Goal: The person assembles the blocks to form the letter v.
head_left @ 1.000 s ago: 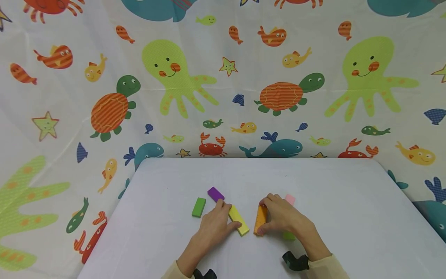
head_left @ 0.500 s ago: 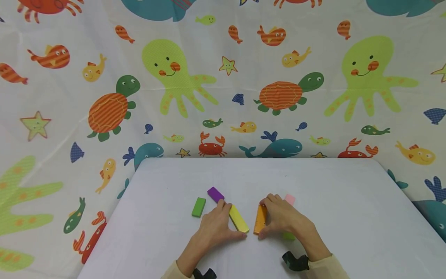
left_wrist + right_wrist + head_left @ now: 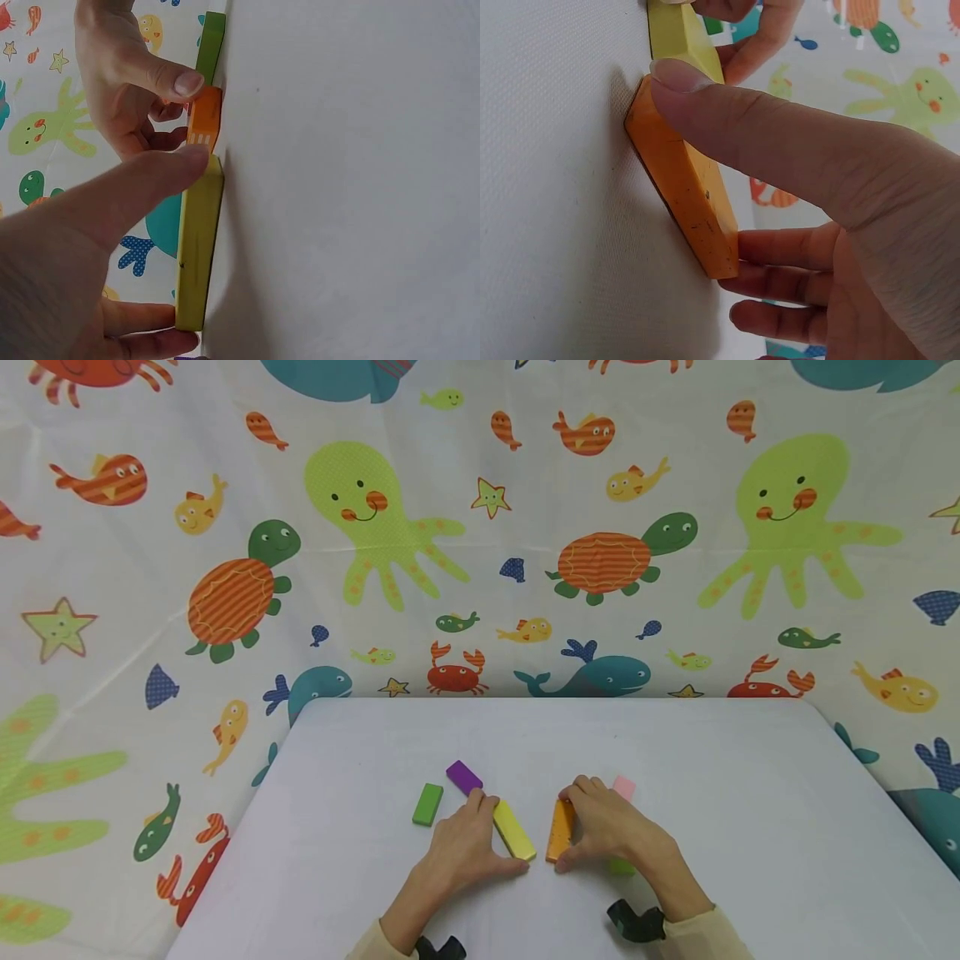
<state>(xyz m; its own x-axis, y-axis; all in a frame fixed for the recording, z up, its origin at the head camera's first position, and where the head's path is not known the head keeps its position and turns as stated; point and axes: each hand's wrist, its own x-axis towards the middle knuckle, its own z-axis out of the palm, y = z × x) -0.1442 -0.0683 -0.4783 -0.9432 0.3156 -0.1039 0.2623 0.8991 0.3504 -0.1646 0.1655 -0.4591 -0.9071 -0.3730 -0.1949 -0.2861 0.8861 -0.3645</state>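
Here I've got the left grip pinching a long yellow rectangular block end to end between thumb and fingers; the right grip holds a long orange rectangular block likewise, with a purple rectangular block just beyond the left grip.

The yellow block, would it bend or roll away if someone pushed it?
The yellow block is probably stiff: its edges run straight between the left hand's thumb and fingers at its two ends. Rolling seems unlikely, since its faces are flat and its edges square. Lying low on the white table, it would likely slide rather than tip.
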